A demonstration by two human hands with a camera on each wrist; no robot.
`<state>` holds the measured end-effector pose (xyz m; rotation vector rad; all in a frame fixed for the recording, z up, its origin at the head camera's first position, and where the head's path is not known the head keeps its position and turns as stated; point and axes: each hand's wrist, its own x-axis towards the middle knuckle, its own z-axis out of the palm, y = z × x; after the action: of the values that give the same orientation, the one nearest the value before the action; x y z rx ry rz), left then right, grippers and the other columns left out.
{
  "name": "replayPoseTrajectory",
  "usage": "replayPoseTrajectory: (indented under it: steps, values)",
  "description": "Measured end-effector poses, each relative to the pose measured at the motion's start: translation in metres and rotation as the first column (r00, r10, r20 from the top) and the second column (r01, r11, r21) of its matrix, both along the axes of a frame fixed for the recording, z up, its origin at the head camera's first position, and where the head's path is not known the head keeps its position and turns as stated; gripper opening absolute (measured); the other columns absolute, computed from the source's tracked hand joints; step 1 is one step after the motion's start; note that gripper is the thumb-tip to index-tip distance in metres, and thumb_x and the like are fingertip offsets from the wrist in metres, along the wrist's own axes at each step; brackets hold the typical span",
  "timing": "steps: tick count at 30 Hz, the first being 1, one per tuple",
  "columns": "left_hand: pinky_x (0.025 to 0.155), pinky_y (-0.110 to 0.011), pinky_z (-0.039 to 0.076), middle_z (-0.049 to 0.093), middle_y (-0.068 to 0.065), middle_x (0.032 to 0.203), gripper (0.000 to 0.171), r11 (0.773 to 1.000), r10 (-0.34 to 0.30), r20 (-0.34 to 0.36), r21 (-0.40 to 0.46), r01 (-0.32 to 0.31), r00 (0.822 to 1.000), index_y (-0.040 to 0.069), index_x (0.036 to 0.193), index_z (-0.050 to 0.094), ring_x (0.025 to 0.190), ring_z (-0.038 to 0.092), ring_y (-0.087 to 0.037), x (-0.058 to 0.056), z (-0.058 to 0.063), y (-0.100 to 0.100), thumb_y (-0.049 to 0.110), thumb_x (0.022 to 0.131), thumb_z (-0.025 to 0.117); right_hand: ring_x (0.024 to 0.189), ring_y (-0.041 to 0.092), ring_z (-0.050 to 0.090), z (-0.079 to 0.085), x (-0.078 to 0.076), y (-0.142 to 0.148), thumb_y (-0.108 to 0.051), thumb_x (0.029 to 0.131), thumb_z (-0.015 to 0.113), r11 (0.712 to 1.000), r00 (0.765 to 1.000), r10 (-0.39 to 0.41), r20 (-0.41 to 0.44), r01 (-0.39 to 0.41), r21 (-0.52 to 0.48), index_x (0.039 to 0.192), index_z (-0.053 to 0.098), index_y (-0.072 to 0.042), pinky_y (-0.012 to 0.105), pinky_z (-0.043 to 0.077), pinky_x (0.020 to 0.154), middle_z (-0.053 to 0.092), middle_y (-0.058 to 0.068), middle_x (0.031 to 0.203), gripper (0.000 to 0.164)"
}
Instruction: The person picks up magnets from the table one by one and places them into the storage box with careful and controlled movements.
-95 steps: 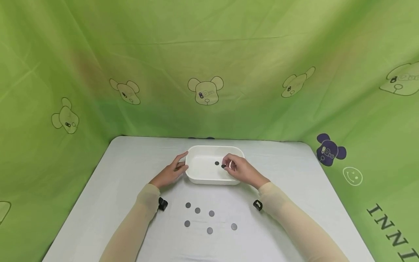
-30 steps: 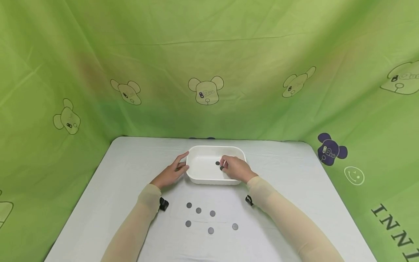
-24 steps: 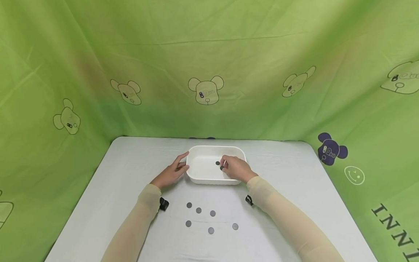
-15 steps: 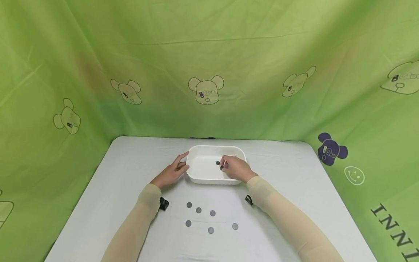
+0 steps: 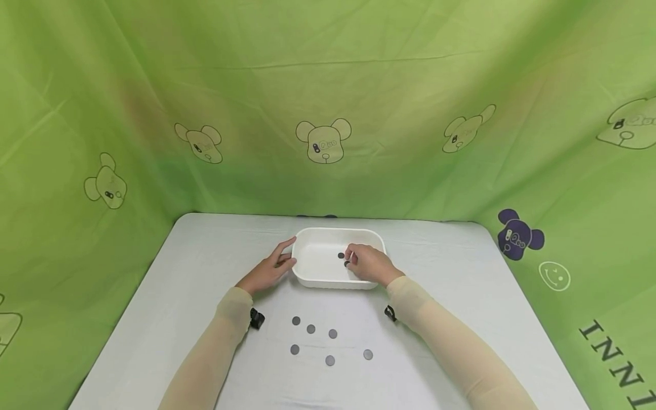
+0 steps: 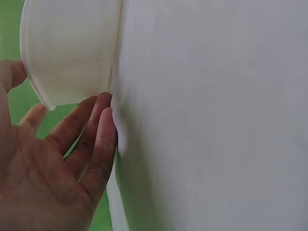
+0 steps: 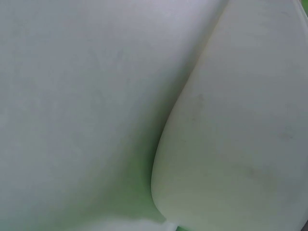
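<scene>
A white oblong tub (image 5: 333,284) with rounded corners sits near the back of the table. Spread around its left end is my left hand (image 5: 263,274), its thumb and fingertips at the wall and rim; the left wrist view shows the fingers (image 6: 98,139) fairly straight. My right hand (image 5: 373,263) reaches over the tub's right side, pinching a small dark disc (image 5: 347,263) between thumb and fingertips, low inside. Just left of those fingertips, another dark disc (image 5: 340,255) lies in the tub. The right wrist view shows the tub's outer wall (image 7: 231,134) but no hand.
Several flat grey discs (image 5: 311,329) lie scattered on the white-covered table (image 5: 205,250) in front of the tub, between the forearms. A black wrist device (image 5: 257,319) is by the left sleeve. Green printed cloth (image 5: 328,188) rises behind and on both sides.
Since the earliest frame my right hand has moved slightly left and lower into the tub, still pinching the disc. Over the last second both hands stay put.
</scene>
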<state>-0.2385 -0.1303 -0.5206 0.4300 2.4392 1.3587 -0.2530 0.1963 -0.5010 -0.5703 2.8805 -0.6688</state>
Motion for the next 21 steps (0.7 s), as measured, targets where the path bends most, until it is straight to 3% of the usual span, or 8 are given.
replayPoseTrajectory:
  steps: [13, 21]
  values:
    - [0.128, -0.063, 0.024, 0.054, -0.013, 0.160, 0.066, 1.000, 0.005, -0.004, -0.004, -0.005, 1.000, 0.048, 0.170, 0.020, 0.151, 0.047, -0.037, 0.0001, -0.0009, -0.0007, 0.045, 0.113, 0.054, 0.075, 0.014, 0.058, 0.0010, 0.0014, 0.0006, -0.017, 0.099, 0.075, 0.999, 1.000, 0.015, -0.008, -0.015, -0.041, 0.110, 0.070, -0.013, 0.034, 0.051, 0.070, 0.065, -0.002, 0.089, 0.012]
    - [0.128, -0.064, 0.024, 0.054, -0.013, 0.160, 0.066, 1.000, 0.000, -0.011, -0.007, 0.000, 1.000, 0.051, 0.168, 0.020, 0.151, 0.047, -0.038, -0.0013, -0.0013, -0.0008, 0.051, 0.112, 0.054, 0.072, 0.013, 0.056, 0.0037, 0.0037, 0.0037, -0.020, 0.103, 0.071, 0.994, 1.000, 0.020, -0.006, -0.021, -0.104, 0.114, 0.069, -0.013, 0.033, 0.050, 0.070, 0.065, -0.002, 0.090, 0.013]
